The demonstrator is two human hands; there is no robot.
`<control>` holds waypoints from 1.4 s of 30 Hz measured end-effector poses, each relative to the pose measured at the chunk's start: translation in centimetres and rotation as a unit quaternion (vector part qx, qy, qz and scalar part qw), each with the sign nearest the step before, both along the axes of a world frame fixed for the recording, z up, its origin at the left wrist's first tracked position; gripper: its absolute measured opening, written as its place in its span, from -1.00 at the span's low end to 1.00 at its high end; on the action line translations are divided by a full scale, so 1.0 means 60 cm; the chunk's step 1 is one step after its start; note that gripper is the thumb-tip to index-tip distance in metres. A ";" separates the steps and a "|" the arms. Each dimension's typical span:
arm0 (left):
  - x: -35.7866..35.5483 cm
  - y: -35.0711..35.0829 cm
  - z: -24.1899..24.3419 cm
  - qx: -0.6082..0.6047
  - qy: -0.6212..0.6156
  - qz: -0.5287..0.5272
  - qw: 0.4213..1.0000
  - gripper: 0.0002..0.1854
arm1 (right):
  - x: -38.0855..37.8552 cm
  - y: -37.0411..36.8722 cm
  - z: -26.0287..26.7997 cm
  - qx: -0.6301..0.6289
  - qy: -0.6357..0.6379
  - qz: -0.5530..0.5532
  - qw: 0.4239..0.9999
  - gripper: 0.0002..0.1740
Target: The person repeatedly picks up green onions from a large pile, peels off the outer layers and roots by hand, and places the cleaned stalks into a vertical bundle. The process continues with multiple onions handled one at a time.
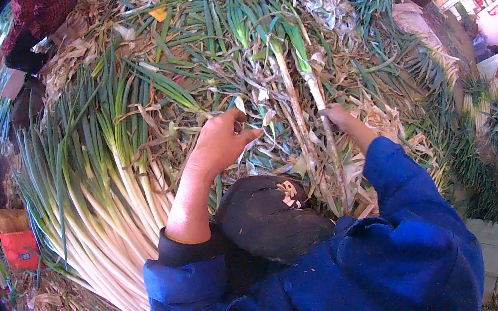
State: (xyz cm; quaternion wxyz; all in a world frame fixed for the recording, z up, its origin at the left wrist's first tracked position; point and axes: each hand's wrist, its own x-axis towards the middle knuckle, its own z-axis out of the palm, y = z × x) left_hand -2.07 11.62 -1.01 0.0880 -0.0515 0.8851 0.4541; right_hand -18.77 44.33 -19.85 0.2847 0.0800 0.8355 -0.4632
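Note:
My right hand (340, 118), at the end of a blue sleeve, grips a long scallion (314, 89) by its pale stalk; its green leaves point away from me and its dull, unpeeled lower end points towards me. My left hand (227, 134) is raised to the left of it, thumb and forefinger apart, near the stem end of a green scallion (178, 94); whether its curled fingers hold anything I cannot tell. Another unpeeled scallion (289, 87) lies just left of the held one. At my left lies a large pile of clean white-stalked scallions (110, 222).
Leaf scraps and dry peelings (268, 124) litter the ground. My dark-clothed knee (267, 215) is between my arms. Scallion bundles (491, 145) stand at the right. Parts of other people (44, 22) show at the top left and top right. A red packet (21, 249) is at the left.

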 end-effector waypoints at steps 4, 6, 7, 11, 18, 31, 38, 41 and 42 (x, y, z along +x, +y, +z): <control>-0.013 0.007 -0.015 0.099 0.016 0.013 0.995 -0.52 | 0.041 0.046 0.151 0.020 0.083 -0.069 0.994 -0.71; -0.022 0.010 -0.022 0.128 0.011 0.009 0.992 -0.53 | 0.084 0.055 0.243 0.034 0.132 -0.065 0.988 -0.69; -0.026 0.013 -0.024 0.124 0.017 0.019 0.992 -0.53 | 0.112 0.055 0.285 0.015 0.113 -0.068 0.991 -0.68; -0.050 0.026 -0.024 0.203 -0.019 0.014 0.979 -0.47 | 0.209 0.036 0.415 -0.130 0.055 -0.096 0.985 -0.75; -0.057 0.006 -0.012 0.486 0.068 0.143 0.860 -0.26 | 0.210 -0.073 0.401 -0.140 0.087 0.130 0.978 -0.78; -0.038 -0.059 0.012 0.592 0.108 0.306 0.738 -0.70 | 0.163 -0.236 0.333 -0.030 0.264 0.382 0.885 -0.43; -0.027 -0.069 0.021 0.556 0.136 0.312 0.758 -0.69 | 0.117 -0.409 0.344 -0.118 0.305 0.334 0.884 -0.56; -0.021 -0.070 0.023 0.555 0.149 0.307 0.758 -0.71 | 0.110 -0.432 0.354 -0.037 0.421 0.353 0.835 -0.64; -0.020 -0.071 0.024 0.559 0.139 0.314 0.754 -0.72 | 0.112 -0.433 0.355 -0.074 0.426 0.360 0.827 -0.62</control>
